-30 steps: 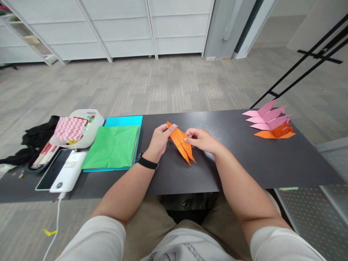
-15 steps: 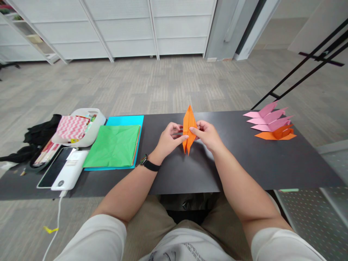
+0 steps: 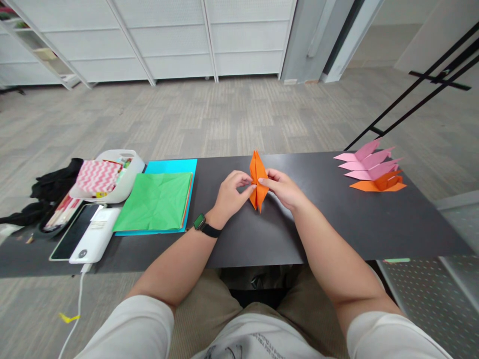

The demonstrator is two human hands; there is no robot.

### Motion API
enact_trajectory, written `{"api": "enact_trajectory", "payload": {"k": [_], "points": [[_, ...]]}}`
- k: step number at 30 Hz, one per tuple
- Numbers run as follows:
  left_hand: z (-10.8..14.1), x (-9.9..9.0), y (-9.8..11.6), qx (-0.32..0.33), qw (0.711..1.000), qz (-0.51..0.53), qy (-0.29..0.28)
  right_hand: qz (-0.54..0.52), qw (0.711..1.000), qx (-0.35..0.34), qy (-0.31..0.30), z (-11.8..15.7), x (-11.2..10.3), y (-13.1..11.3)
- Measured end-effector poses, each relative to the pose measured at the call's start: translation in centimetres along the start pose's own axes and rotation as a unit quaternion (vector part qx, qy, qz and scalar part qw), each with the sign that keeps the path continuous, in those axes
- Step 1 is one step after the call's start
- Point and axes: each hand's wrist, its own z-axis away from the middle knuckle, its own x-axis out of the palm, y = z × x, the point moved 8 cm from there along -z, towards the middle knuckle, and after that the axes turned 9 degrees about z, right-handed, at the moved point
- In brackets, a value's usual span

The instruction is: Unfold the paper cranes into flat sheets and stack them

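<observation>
A folded orange origami paper (image 3: 258, 174), long and pointed at both ends, is held upright just above the dark table, between both hands. My left hand (image 3: 234, 193) pinches its left edge between thumb and fingers. On the other side, my right hand (image 3: 284, 188) grips it with the thumb on the front face and the fingers behind, partly hidden by the paper. The lower end shows two separate points.
Pink folded paper cranes (image 3: 368, 159) and an orange one (image 3: 379, 183) stand in a row at the right of the table (image 3: 337, 219). Green paper (image 3: 157, 202) lies at left, beside a white basket (image 3: 129, 174), a white power bank (image 3: 96, 234) and a phone (image 3: 71, 232).
The orange paper has tilted slightly, its top tip moving left and down. My left fingers have closed onto its left edge, and the left wrist has turned so the watch face shows.
</observation>
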Motion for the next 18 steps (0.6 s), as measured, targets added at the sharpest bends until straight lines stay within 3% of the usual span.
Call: {"api": "enact_trajectory", "payload": {"k": [12, 18], "points": [[-0.3, 0.3, -0.5, -0.047, 0.994, 0.091, -0.025, -0.079, 0.995, 0.057, -0.026, 0.9, 1.1, -0.3], [-0.2, 0.0, 0.2, -0.005, 0.999, 0.032, -0.02, -0.063, 0.997, 0.036, -0.018, 0.7, 1.0, -0.5]]}}
